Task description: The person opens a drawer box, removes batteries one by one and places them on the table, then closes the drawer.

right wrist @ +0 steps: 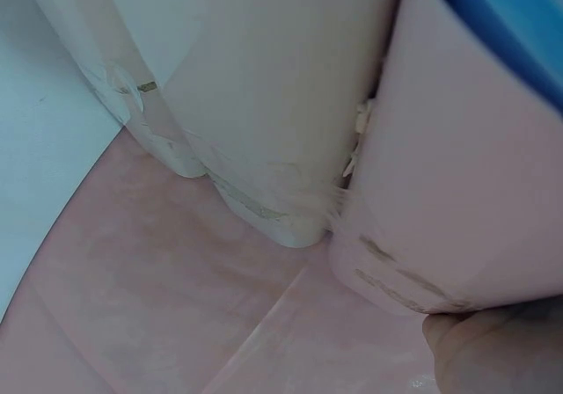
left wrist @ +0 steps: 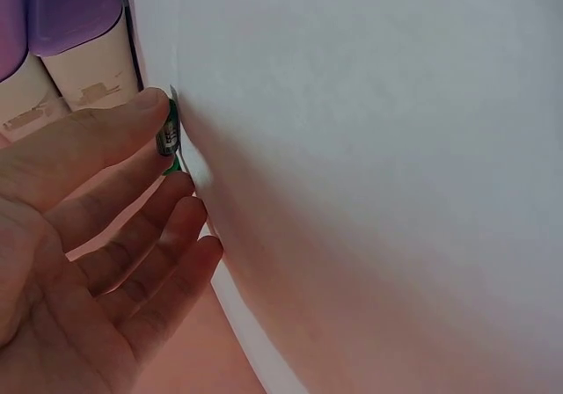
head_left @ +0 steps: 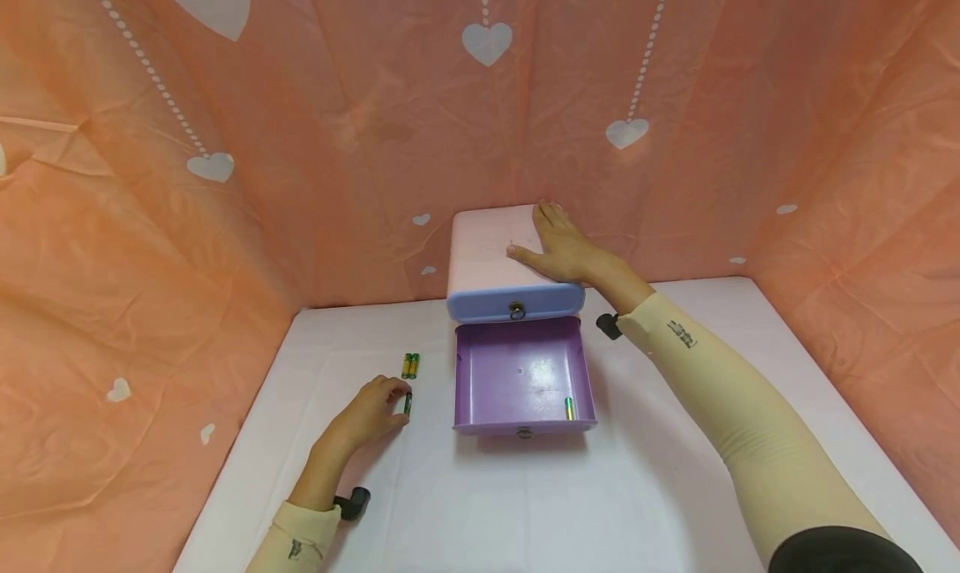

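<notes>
My left hand (head_left: 369,412) pinches a green battery (head_left: 408,403) between thumb and fingers at the table surface; the left wrist view shows the thumb against the battery (left wrist: 168,130). Just beyond it, two green and gold batteries (head_left: 410,366) lie side by side. My right hand (head_left: 558,248) rests with fingers spread on the pink top of the drawer unit (head_left: 487,243). Below the blue-fronted drawer, a purple drawer (head_left: 495,381) is pulled out, with one battery (head_left: 569,409) lying at its right front. Part of the right hand (right wrist: 501,350) shows in the right wrist view.
White cloth (head_left: 360,323) covers the table. An orange-pink curtain (head_left: 375,139) with white hearts hangs behind the unit and at both sides. The purple drawer's front edge juts toward me, to the right of my left hand.
</notes>
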{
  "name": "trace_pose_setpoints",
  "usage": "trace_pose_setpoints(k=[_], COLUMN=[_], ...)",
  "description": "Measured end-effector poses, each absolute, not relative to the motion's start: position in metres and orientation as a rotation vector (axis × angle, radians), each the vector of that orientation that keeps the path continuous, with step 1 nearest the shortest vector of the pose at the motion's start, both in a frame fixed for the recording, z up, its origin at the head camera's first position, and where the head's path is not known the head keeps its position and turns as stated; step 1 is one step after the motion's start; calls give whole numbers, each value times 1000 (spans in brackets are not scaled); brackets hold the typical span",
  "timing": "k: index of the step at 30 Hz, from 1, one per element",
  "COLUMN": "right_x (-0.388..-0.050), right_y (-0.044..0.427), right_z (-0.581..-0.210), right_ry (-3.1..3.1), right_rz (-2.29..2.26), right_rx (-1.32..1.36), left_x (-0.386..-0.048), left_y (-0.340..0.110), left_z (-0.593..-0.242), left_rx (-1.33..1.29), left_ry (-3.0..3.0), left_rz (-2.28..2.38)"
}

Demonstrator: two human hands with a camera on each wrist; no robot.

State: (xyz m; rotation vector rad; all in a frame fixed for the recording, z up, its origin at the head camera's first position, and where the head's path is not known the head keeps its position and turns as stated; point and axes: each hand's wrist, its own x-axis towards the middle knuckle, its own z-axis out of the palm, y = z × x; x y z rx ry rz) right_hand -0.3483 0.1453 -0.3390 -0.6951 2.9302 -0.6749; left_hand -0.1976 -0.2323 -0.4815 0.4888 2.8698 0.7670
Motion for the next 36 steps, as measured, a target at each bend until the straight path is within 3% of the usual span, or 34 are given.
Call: trace_pose_setpoints(k=[18,36], right_x=[-347,-345], right_y=[145,145], right_z=[-340,-339], right_ry=[2921,2917], right_rz=[-688,-690], right_rx=[-700,-694], left_x=[-185,-160], left_y=[-227,-192], left_z=[-467,-423], left_rx=[436,628], left_ry=[2880,3028], left_rz=[805,854])
